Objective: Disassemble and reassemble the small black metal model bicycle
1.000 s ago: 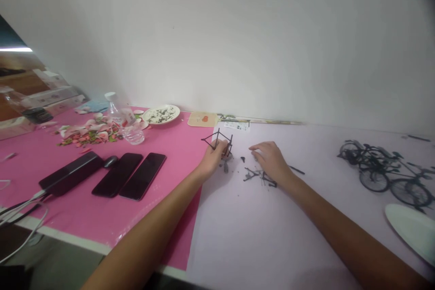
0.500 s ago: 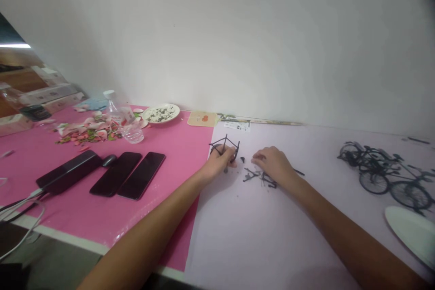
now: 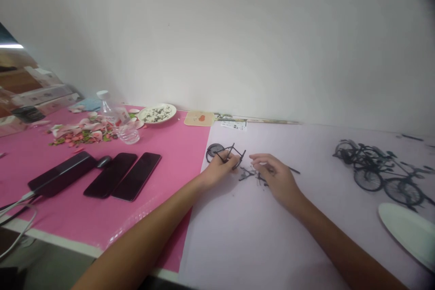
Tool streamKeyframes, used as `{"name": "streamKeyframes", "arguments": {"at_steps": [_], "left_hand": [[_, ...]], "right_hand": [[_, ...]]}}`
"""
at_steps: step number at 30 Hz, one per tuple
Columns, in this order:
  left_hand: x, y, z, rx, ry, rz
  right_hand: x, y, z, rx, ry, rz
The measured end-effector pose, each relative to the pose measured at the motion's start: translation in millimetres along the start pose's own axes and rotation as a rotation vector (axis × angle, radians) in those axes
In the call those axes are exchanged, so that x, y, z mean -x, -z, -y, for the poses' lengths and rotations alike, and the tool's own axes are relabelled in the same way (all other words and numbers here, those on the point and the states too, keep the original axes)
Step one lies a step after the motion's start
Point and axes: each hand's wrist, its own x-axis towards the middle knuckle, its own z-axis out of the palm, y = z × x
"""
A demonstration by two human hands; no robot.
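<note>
My left hand (image 3: 222, 165) pinches a black miniature bicycle frame (image 3: 242, 156), its thin tubes rising above the fingers. A small spoked wheel (image 3: 214, 148) shows at the far left of that hand; whether it is joined to the frame is hard to tell. To the right, my right hand (image 3: 277, 174) is raised with bent fingers and the thumb drawn in toward them. Anything between those fingertips is too small to make out. Loose black bicycle parts (image 3: 246, 174) lie on the white sheet below, partly covered by the right hand.
Assembled miniature bicycles (image 3: 380, 170) stand at the right, beyond a white plate (image 3: 408, 231). A dark thin stick (image 3: 294, 170) lies behind my right wrist. Leftward on pink are two phones (image 3: 137, 176), a black power block (image 3: 63, 173), a plastic bottle (image 3: 117, 120), petals (image 3: 84, 131) and a dish (image 3: 158, 113).
My left hand has tilted the bicycle frame, bringing the wheel into clearer sight. My right hand has turned and curled its fingers. The small black piece between the hands no longer shows.
</note>
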Motion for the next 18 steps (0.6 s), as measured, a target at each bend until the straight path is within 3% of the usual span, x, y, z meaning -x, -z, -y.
{"name": "streamKeyframes", "arguments": {"at_steps": [6,10,18], "left_hand": [[6.7,-10.9,8.0,-0.069,-0.064,0.082],[8.2,-18.3,13.3,-0.173,-0.177,0.076],[13.7,-23.4,10.6,-0.151,-0.191,0.091]], "right_hand": [[6.4,-8.5,-2.7,-0.152,-0.005,-0.100],[11.7,-12.6,-4.9,-0.049,0.070,-0.172],[15.7,-14.1,1.2,0.037,0.137,-0.239]]}}
